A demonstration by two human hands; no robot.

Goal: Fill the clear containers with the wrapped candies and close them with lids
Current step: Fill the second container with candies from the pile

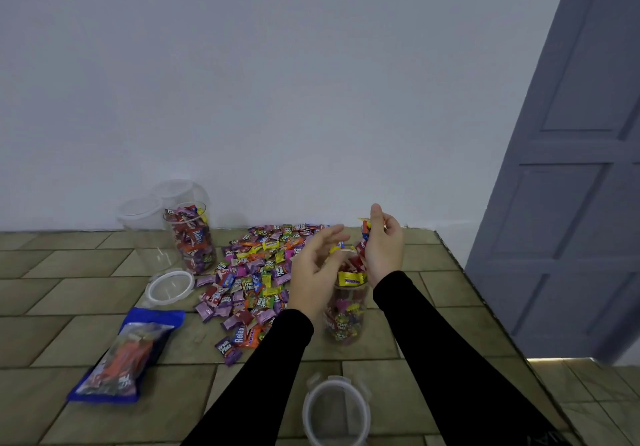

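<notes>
Head view: both hands hover over a clear container (346, 310) that stands upright on the tile-patterned surface (69, 289), filled with wrapped candies nearly to its rim. The right hand (382, 248) is held edge-up just above the container's mouth, fingers curled round a small bunch of wrapped candies (363, 237). The left hand (317, 265) sits beside it with loosely bent fingers — whether it has hold of anything I cannot tell. A loose pile of candies (256, 272) spreads over the surface to the left of the container. Further left, near the wall, a second container full of candies (190, 237) stands open, with two lidded empty containers (145, 224) behind it. One lid (170, 287) lies flat close to the pile; another lid (336, 411) lies at the near edge, between the black sleeves. A blue candy bag (128, 352) lies at the lower left.
</notes>
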